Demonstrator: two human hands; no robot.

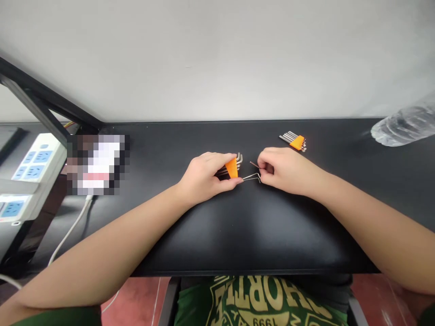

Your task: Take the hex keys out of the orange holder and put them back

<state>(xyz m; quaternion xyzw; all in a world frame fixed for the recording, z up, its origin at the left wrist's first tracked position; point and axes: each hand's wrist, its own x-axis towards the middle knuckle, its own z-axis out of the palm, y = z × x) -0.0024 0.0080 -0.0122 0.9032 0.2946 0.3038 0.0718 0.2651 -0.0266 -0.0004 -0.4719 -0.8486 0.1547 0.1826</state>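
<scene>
My left hand [203, 177] is closed around an orange hex key holder [232, 168] with several metal hex keys in it, their short bent ends pointing right. Between the hands, a thin hex key [250, 176] and another beside it reach from my left thumb tip toward my right fingers; whether they rest on the table I cannot tell. My right hand [287, 170] pinches a small hex key [254, 165], whose end sticks out to the left of the fingertips. Its other end is hidden in the hand.
Beyond my right hand lies a second hex key set [297, 142] in an orange holder. A clear plastic bottle [404, 122] lies at the far right. On the left are a phone [103, 158] with a white cable [70, 231] and a power strip [34, 170] beyond a black frame [37, 95].
</scene>
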